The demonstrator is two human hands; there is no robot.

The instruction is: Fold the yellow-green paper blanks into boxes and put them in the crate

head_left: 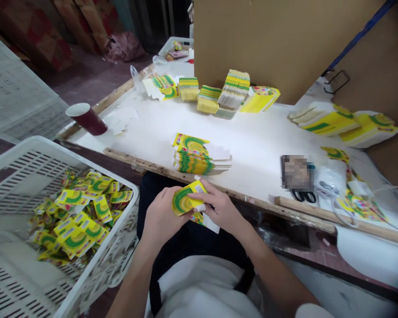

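White tabletop [255, 141] just ahead, the left hand [164, 214] and right hand [223, 205] pinch a yellow carton [185, 199], likely light, crushable card best held by its edges.

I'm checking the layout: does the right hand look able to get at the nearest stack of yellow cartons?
Probably yes: the nearest stack lies just beyond the right hand, with only the low wooden edge between them, though that hand is on a small yellow carton.
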